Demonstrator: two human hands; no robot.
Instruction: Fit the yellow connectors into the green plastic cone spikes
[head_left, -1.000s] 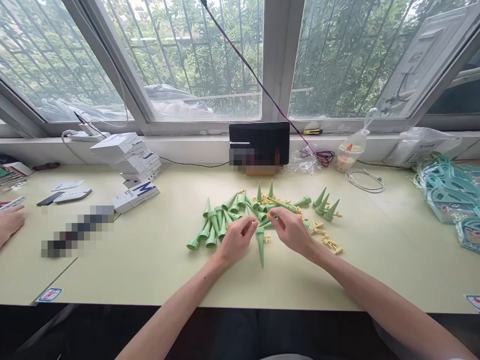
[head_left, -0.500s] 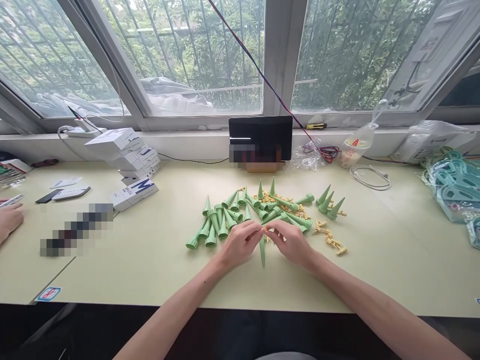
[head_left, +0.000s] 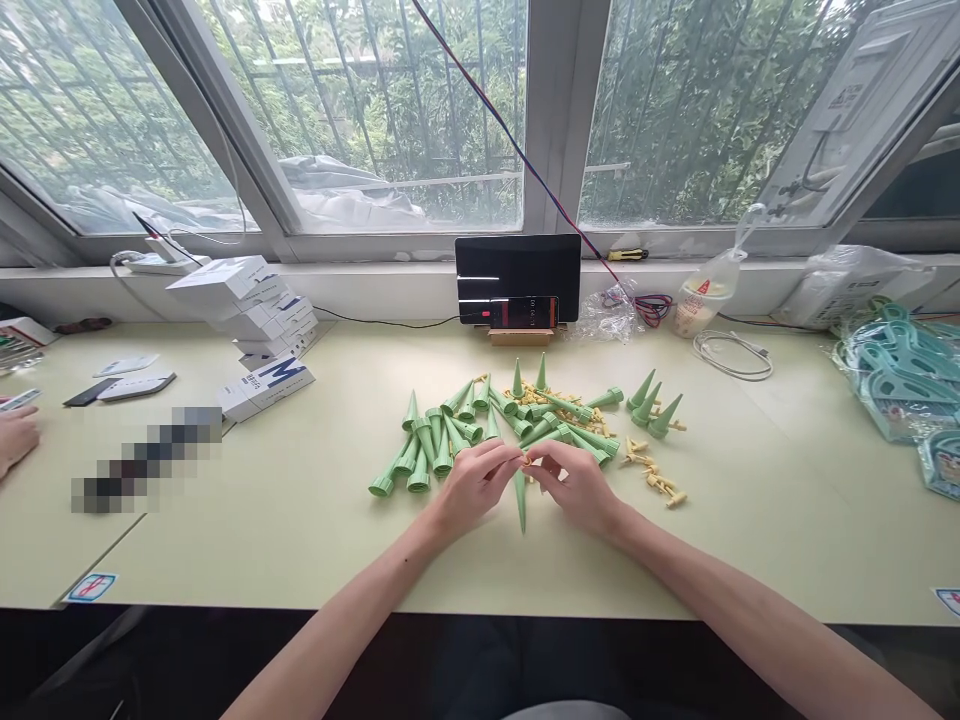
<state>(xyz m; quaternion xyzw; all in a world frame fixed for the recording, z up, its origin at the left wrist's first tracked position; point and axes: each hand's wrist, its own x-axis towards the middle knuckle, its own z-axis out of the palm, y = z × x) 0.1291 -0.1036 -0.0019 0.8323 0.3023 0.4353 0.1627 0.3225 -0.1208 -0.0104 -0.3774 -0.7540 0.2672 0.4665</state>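
Several windows (head_left: 397, 100) beyond both hands, above a smooth pale-green tabletop (head_left: 262, 540). Fingertips together now, apart one second ago: left hand (head_left: 521, 459) pinched closed, contents hidden; right hand (head_left: 529, 464) pinching a small orange piece (head_left: 526, 461). Just nearside, one slender green cone (head_left: 520, 502); beyond and leftward, more green cones (head_left: 424, 440) with ribbed collars; rightward, knobbly yellow pegs (head_left: 660, 484).
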